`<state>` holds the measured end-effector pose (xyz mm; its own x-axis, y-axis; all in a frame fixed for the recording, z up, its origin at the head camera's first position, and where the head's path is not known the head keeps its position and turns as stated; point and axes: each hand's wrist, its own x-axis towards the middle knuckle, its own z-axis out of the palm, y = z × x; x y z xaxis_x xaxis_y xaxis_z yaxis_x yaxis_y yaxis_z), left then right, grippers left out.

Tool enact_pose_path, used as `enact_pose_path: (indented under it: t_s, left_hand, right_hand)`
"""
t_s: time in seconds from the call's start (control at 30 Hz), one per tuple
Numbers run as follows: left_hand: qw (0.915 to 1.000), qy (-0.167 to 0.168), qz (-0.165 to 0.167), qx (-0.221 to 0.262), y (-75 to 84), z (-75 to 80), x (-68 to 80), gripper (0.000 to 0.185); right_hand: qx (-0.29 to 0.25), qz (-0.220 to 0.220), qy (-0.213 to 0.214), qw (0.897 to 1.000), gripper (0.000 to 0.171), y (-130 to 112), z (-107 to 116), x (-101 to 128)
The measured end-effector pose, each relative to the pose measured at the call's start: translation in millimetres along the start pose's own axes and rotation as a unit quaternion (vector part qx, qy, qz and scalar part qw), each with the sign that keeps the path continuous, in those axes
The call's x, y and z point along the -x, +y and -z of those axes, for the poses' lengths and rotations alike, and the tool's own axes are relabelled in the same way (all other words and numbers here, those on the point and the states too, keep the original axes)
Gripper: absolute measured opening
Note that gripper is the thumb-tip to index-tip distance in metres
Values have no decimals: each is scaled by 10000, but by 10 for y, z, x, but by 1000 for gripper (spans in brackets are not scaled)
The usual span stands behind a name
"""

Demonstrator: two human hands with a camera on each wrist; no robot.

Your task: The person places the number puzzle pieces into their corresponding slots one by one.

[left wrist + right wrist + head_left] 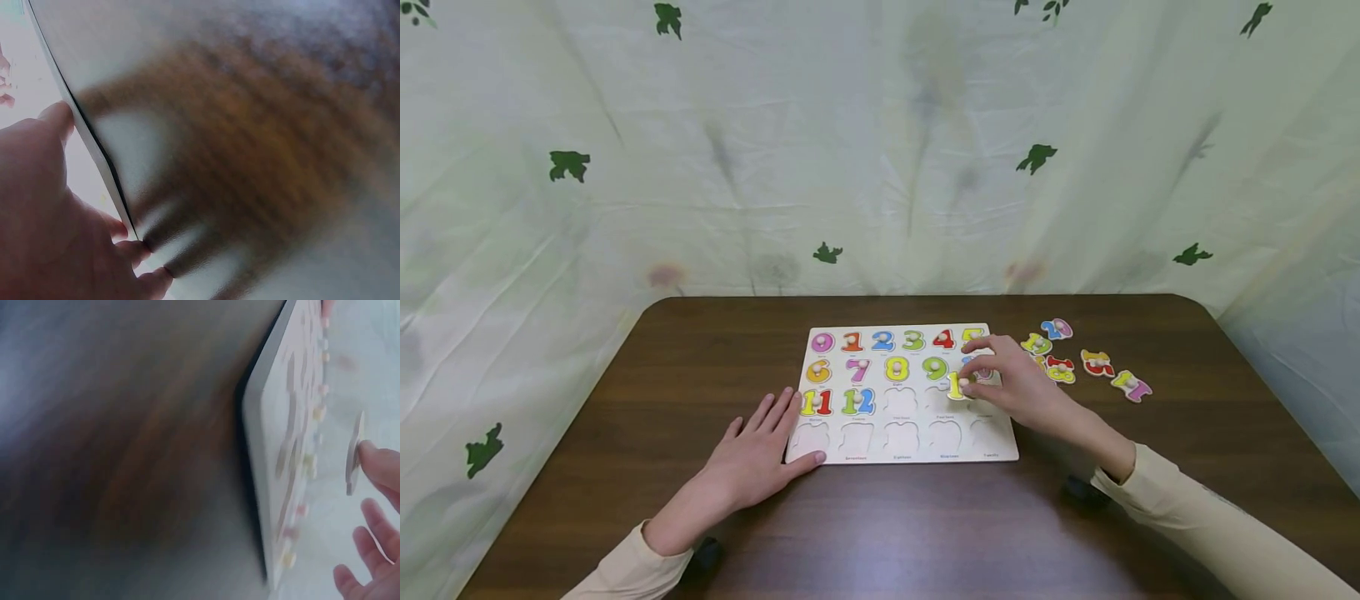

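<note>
I see my right hand (pixel 1017 382) pinching a yellow number piece (pixel 956 385) just above the puzzle board (pixel 902 442); my left hand (pixel 758 454), fingers relaxed, rests flat at the board's corner.

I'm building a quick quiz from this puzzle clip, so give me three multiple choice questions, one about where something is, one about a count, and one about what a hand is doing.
1. Where do the loose number pieces lie?
A. Right of the puzzle board
B. Left of it
C. On the cloth backdrop

2. How many empty slots show in the board's bottom row?
A. Two
B. Five
C. Eight

3. What is the right hand doing?
A. Lying flat on the table
B. Pinching a yellow piece over the board
C. Gripping the cloth

Answers: 1 A, the pieces sit past the board's right edge. 2 B, five blank cutouts. 3 B, fingertips hold the piece by its peg, while the left hand rests flat at the board's corner.
</note>
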<state>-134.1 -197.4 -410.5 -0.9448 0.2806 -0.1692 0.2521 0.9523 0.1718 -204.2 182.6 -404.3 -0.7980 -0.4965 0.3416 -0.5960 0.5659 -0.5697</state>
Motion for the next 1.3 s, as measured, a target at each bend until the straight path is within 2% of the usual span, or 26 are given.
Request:
enact_pose_path:
  t_s: [0.2, 0.33, 0.7, 0.93, 1.17, 1.3]
  left_hand:
    - [10000, -17, 7, 11, 12, 15, -2, 101]
    - [10000, -24, -1, -2, 10, 18, 2, 101]
    - [10000, -7, -15, -76, -4, -3, -14, 100]
    - [9999, -71, 14, -97, 1, 1, -23, 101]
    - [9999, -88, 10, -48, -2, -5, -15, 102]
    - [10000, -72, 28, -47, -8, -13, -8, 101]
  right_hand:
    - [-348, -26, -288, 9990, 10, -121, -124, -144]
    - [-379, -60, -591, 9975, 8, -180, -211, -246]
    - [458, 356, -902, 9942, 8, -289, -433, -486]
    - [917, 244, -1207, 9881, 4, -332, -542, -586]
    - [1125, 67, -1445, 9831, 5, -344, -598, -647]
    - [891, -3, -1355, 9868, 7, -327, -586, -632]
